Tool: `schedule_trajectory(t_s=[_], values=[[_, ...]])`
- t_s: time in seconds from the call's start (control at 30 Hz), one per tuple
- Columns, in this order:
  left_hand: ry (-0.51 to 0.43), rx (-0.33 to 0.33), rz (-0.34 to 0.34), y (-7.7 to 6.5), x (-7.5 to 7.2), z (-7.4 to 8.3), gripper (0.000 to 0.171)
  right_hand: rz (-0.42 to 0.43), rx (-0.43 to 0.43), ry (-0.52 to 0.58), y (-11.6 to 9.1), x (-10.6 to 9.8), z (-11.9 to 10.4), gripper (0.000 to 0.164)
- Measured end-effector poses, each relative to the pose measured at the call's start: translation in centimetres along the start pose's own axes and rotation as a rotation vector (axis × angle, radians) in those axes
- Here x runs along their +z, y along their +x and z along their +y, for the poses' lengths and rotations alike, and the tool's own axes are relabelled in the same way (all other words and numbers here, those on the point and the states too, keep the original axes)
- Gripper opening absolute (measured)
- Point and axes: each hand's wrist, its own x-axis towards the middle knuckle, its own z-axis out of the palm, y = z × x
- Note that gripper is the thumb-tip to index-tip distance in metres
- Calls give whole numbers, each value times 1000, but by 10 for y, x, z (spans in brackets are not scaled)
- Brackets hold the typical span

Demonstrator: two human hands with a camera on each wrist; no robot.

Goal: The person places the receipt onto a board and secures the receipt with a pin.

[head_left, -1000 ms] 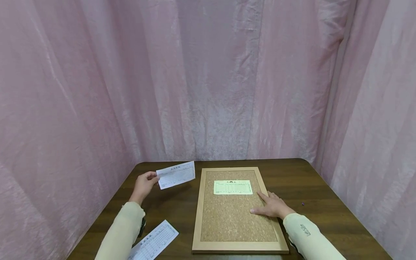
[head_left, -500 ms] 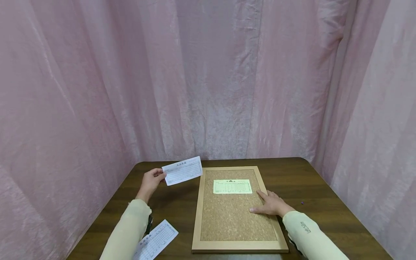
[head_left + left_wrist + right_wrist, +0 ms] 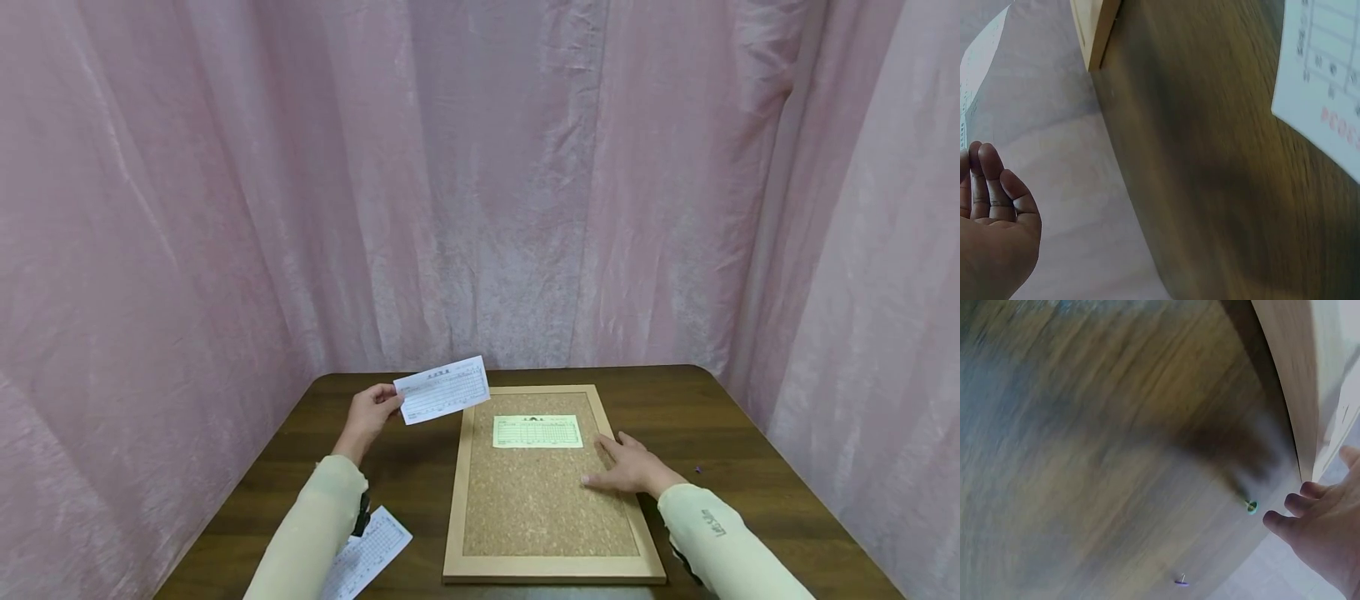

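My left hand (image 3: pixel 367 417) pinches a white printed form slip (image 3: pixel 442 390) by its left end. The slip is raised and tilted, and its right end overlaps the top left corner of the wood-framed cork board (image 3: pixel 551 517). In the left wrist view, the fingertips (image 3: pixel 988 156) meet the slip's lower end. A pale green form slip (image 3: pixel 537 432) lies flat on the upper cork. My right hand (image 3: pixel 630 469) rests at the board's right side, fingers spread over the frame and thumb over the cork.
Another white form slip (image 3: pixel 375 546) lies at the table's front left, partly covered by the left sleeve. Right of the board, a purple thumbtack (image 3: pixel 1182 582) and a green thumbtack (image 3: pixel 1252 507) lie on the brown table (image 3: pixel 750 508). Pink curtains (image 3: pixel 510 208) surround the table.
My left hand has carried the white slip right and slightly upward, from beside the board to over its top left corner. My right hand stays at the board's right side, shifting slightly.
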Motion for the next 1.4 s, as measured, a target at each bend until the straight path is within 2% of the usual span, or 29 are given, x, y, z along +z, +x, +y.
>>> schedule_trajectory(t_s=[0.2,0.37,0.63,0.9,1.03,1.23,1.4], values=[[-31,-9,-16,-1,15,2,21,61,-55,-63,-2,-8,2,93],[-68,-24,-28,-5,28,2,21,125,-140,-106,-3,-10,3,88],[-46,-43,-36,-11,49,1,16,217,-206,-156,-3,-11,3,84],[-51,-81,-90,-20,69,-2,15,298,-256,-180,-5,-13,4,79],[-64,-68,-136,-25,77,-5,14,321,-265,-181,-7,-14,4,76],[-89,-84,-190,-28,88,-9,11,347,-279,-181,-8,-14,4,74],[-100,-86,-233,-33,97,-6,14,340,-278,-163,-8,-15,6,72]])
